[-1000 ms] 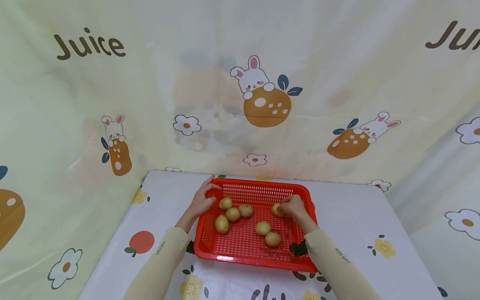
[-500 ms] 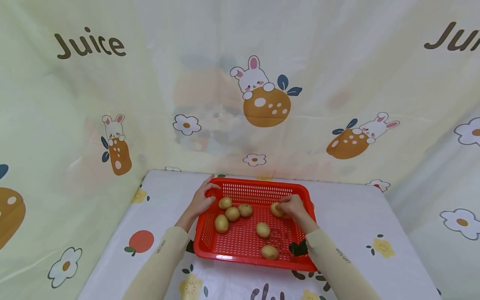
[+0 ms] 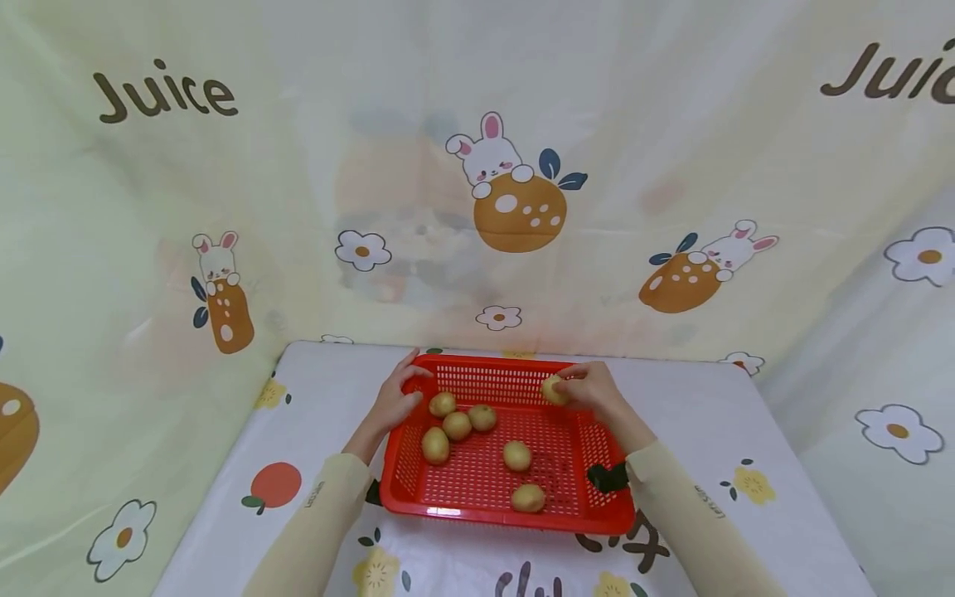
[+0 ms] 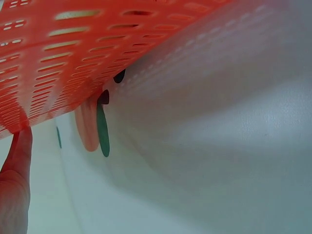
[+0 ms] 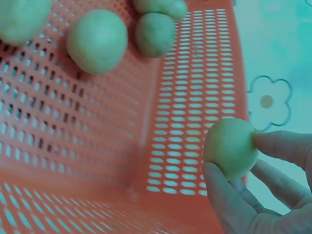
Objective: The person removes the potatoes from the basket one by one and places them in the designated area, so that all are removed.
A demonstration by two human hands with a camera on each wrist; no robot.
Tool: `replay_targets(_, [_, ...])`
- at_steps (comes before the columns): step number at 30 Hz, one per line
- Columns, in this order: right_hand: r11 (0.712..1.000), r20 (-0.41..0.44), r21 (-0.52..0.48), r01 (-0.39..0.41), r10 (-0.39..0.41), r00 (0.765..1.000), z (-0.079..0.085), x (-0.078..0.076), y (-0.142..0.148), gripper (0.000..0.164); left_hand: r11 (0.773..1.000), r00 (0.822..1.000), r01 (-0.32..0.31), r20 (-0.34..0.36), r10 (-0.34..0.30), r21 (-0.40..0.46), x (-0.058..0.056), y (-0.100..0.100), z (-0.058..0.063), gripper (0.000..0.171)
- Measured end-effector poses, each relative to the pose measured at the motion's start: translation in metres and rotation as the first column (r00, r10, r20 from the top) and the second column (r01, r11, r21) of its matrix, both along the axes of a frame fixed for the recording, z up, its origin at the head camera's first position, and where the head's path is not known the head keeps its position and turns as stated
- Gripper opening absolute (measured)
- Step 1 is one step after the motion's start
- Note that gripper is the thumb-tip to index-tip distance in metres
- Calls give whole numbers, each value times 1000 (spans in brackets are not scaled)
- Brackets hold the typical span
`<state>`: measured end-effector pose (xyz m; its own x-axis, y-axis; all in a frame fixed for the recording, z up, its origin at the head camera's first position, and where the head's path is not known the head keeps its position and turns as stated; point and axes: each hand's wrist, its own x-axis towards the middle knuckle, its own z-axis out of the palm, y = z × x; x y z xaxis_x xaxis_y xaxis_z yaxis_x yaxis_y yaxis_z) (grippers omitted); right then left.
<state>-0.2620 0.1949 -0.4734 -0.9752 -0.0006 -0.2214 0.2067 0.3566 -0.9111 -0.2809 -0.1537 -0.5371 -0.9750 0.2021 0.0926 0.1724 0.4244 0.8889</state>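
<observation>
A red plastic basket (image 3: 485, 521) with slotted walls sits on the table, holding several potatoes. At its back left corner my left hand (image 3: 394, 401) holds the rim; in the left wrist view a finger (image 4: 18, 161) touches the outer wall. My right hand (image 3: 601, 393) pinches a potato (image 5: 230, 147) between thumb and fingertips, raised near the basket's back right corner. Several potatoes cluster at the left, among them one potato (image 3: 436, 446) lying nearest the front. Another potato (image 3: 517, 456) lies mid-basket, and one more potato (image 3: 528, 497) is against the front wall.
A white patterned cloth (image 3: 313, 390) covers the table. Behind it and at both sides hang pale printed curtains (image 3: 418, 66) with rabbits and flowers. A dark object (image 3: 608, 478) is fixed under the right wrist, over the basket's right side.
My right hand has lifted the potato up and back from the basket floor. One loose potato has rolled forward to the front wall. The left hand keeps its place on the rim.
</observation>
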Motion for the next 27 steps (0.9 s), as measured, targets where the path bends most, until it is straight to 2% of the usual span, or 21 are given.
replay_targets(7, [1000,-13,-9,13,-13,1000,26,-3,21,39,1000,1000,-2,-25,2,14,0,-1,-2,34])
replay_targets(13, [997,-16,43,63,-62,998,40,-6,50,44,1000,1000,-1,-30,2,24,-1,-1,-4,33])
replay_targets(20, [991,22,50,127,-129,991,41,-10,78,48,999,997,16,-75,-13,32,0,-1,-5,33])
replay_targets(27, [989,52,54,140,-143,988,29,-6,100,50,1000,999,10,-44,-9,20,1,-1,-3,34])
